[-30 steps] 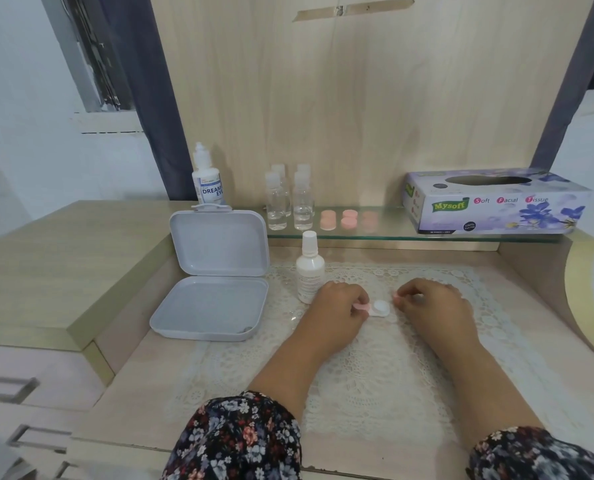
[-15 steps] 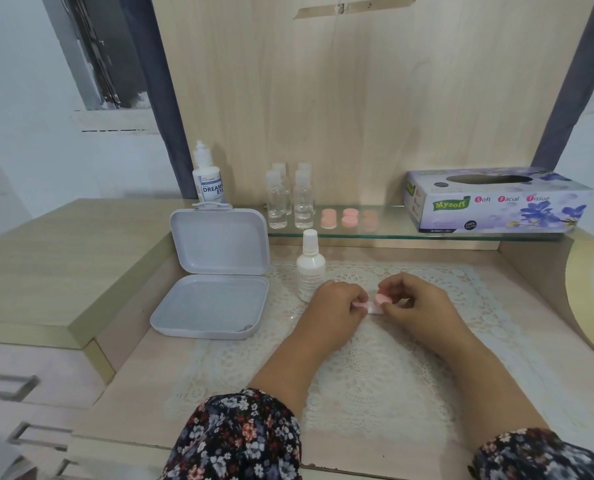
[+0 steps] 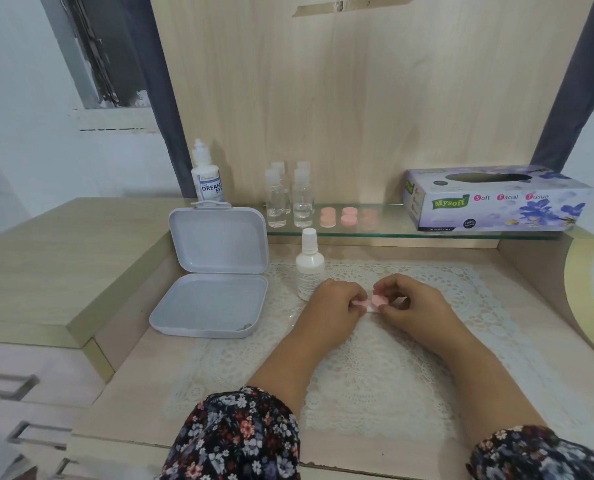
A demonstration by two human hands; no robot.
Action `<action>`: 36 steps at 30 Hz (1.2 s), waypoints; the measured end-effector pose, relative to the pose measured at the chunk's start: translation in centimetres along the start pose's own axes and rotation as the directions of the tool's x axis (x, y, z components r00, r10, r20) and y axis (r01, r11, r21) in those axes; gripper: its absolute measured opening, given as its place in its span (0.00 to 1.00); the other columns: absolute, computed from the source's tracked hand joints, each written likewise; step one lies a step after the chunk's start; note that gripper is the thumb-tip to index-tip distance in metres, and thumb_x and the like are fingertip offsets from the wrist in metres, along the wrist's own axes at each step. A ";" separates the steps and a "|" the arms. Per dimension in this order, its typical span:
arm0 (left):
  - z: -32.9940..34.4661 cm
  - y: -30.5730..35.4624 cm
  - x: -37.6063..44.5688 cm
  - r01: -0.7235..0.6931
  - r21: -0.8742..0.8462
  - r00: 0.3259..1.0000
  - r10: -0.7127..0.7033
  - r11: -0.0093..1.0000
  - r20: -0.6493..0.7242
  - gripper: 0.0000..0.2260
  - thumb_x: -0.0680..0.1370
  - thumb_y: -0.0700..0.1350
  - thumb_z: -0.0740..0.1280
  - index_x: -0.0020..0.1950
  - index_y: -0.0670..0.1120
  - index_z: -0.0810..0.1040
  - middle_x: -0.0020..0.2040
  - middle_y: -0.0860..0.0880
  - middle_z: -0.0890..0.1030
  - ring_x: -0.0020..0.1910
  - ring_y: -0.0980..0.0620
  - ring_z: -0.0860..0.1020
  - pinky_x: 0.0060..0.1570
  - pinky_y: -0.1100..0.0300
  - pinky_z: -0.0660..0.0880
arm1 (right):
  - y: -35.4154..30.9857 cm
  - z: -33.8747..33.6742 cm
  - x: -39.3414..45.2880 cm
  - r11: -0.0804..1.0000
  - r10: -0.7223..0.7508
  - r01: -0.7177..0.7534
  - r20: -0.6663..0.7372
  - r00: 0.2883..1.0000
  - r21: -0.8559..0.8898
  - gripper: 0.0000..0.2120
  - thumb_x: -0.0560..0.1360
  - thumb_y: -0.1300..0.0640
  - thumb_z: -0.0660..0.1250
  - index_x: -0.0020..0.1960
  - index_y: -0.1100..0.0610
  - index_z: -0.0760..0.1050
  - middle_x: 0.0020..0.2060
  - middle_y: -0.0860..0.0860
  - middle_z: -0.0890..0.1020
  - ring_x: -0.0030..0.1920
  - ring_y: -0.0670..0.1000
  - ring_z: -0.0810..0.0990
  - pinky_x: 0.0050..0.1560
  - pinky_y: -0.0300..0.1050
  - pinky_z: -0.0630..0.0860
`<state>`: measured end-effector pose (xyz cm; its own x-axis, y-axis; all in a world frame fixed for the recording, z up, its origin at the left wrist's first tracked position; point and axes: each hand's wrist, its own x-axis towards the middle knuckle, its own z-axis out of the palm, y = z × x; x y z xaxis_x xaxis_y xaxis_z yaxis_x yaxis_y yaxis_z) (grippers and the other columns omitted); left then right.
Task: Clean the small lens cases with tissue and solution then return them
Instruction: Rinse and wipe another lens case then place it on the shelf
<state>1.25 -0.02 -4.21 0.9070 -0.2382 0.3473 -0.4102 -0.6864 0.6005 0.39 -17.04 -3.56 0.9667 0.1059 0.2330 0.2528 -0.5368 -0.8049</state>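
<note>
Head view: capping a lens case [image 3: 370, 304] at frame centre.
Left hand [image 3: 337, 301] pinches the case; right hand [image 3: 408, 301] fingers curl on its pink cap [image 3: 378, 300]. Next, likely twist it tight.

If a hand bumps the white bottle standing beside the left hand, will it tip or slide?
The white bottle is tall and narrow on a small base, so it would probably tip rather than slide. The lace mat under it looks uneven, which may add to that. It seems to be light plastic, so a slight knock could suffice.
</note>
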 end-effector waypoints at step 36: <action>0.2 -0.3 0.3 -0.017 -0.021 1.000 0.017 1.000 -0.003 0.07 0.76 0.41 0.67 0.52 0.44 0.81 0.47 0.49 0.80 0.45 0.56 0.72 0.44 0.70 0.64 | -0.1 0.2 0.1 0.995 0.040 -0.036 0.041 0.998 -0.090 0.26 0.75 0.57 0.70 0.70 0.45 0.68 0.51 0.43 0.79 0.51 0.41 0.75 0.44 0.30 0.67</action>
<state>1.62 -0.02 -4.41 0.8997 -0.2477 0.3595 -0.4274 -0.6677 0.6095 0.47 -16.78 -3.60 0.9769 0.1187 0.1776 0.2128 -0.6133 -0.7607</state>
